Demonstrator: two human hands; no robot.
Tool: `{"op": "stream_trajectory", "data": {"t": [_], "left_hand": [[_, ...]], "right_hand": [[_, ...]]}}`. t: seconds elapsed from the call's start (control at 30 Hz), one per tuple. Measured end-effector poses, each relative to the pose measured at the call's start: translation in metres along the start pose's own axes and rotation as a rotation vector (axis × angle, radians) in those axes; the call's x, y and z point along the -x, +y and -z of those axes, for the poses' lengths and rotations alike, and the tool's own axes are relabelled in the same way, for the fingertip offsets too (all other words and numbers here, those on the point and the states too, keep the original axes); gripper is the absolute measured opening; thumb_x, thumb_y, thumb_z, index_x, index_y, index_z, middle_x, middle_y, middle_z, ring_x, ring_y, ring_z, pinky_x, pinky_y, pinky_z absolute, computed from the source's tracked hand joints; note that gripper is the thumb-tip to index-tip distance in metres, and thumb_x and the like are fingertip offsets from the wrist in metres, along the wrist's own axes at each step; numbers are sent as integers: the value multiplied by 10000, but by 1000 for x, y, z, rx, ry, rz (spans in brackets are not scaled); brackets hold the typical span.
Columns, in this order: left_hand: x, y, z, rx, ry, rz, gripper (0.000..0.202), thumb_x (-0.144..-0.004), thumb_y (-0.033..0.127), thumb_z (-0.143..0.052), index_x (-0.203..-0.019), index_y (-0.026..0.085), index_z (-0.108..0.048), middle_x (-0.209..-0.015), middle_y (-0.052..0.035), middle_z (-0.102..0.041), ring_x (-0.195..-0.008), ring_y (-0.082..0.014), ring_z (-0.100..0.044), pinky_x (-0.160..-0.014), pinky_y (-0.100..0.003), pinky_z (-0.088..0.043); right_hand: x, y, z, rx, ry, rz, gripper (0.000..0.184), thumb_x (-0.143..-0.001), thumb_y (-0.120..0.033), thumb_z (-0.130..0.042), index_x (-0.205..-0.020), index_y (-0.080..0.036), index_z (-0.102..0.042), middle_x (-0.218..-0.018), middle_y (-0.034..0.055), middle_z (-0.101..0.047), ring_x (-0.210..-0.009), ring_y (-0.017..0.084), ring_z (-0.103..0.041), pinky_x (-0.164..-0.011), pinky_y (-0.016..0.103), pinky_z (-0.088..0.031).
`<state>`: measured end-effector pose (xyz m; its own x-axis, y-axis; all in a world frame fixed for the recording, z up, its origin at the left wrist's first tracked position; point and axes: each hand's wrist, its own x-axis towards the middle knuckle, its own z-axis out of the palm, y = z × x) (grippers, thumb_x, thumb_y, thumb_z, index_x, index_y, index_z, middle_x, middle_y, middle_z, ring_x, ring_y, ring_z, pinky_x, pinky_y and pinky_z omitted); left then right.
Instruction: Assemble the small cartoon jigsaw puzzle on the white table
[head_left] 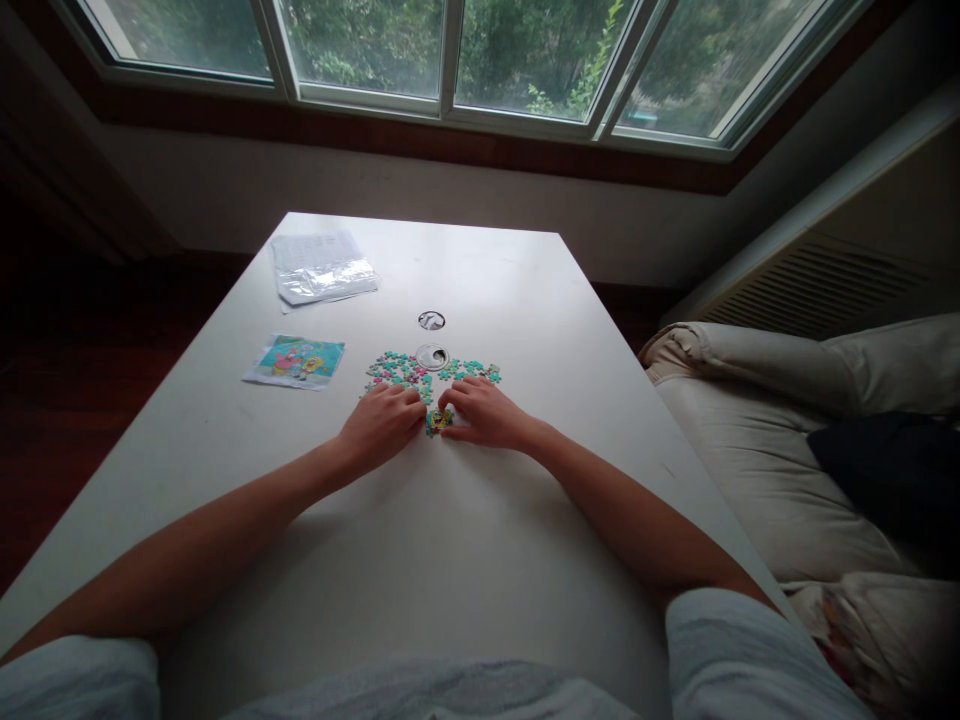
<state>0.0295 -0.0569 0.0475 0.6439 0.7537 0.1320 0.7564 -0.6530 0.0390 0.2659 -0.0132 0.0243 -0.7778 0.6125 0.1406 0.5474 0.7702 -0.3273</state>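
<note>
Yellow patch (438,422): a small cluster of jigsaw pieces, lying flat on the white surface (480,540) between the two hands.
Left hand (386,418): curled, fingertips at the patch's left edge; from where I stand I can't tell whether it pinches a piece.
Right hand (482,410): forefinger bent and thumb apart from it, both at the patch's right side; whether they grip it, I can't tell.
Loose pieces (397,371): teal, green and pink, spread just beyond the hands, the larger share to the left.
Nearer disc (432,357): round, pale-rimmed, amid the pieces.
Farther disc (431,320): round and shiny, just beyond the first.
Picture sheet (298,361): bright cartoon figures on blue, left of the pieces.
Clear sleeve (324,268): over papers, near the surface's far left corner.
Sofa (750,440): cream, along the right, bearing a dark cloth or cushion (892,485).
Window (450,60): beyond the surface, greenery outside.
</note>
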Motion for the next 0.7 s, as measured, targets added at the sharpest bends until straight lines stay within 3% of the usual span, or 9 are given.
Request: {"op": "stream_trajectory", "data": {"t": [0.13, 0.37, 0.57, 0.7], "left_hand": [[3, 7, 7, -111, -52, -98, 163, -977, 221, -547, -900, 172, -682, -903, -77, -677, -879, -226, -611, -788, -372, -387], [7, 16, 16, -157, -77, -82, 182, -978, 303, -569, -931, 160, -673, -927, -91, -684, -885, -236, -620, -770, -372, -385], [6, 17, 14, -142, -65, -45, 188, -959, 321, -583, -908, 165, -673, -921, -106, -672, -862, -241, -613, -754, -376, -396], [5, 17, 12, -113, -41, -14, 179, -956, 328, -589, -950, 169, -672, -952, -104, -677, -883, -248, -613, -762, -383, -408]], "right_hand": [[0, -1, -1, 1, 8, 1, 326, -885, -494, -697, -1076, -237, -637, -1018, 61, -659, -998, 242, -550, -899, 350, -332], [-2, 5, 4, -16, 23, -8, 260, -915, -459, -674, -1032, -227, -658, -958, 50, -675, -949, 220, -561, -870, 338, -335], [3, 44, 20, 97, 205, -306, 150, -968, -261, -551, -933, -204, -685, -886, 61, -676, -879, 216, -545, -827, 341, -345], [8, 65, 21, 140, 223, -422, 131, -930, -296, -602, -952, -217, -704, -876, 63, -666, -889, 234, -535, -821, 350, -359]]}}
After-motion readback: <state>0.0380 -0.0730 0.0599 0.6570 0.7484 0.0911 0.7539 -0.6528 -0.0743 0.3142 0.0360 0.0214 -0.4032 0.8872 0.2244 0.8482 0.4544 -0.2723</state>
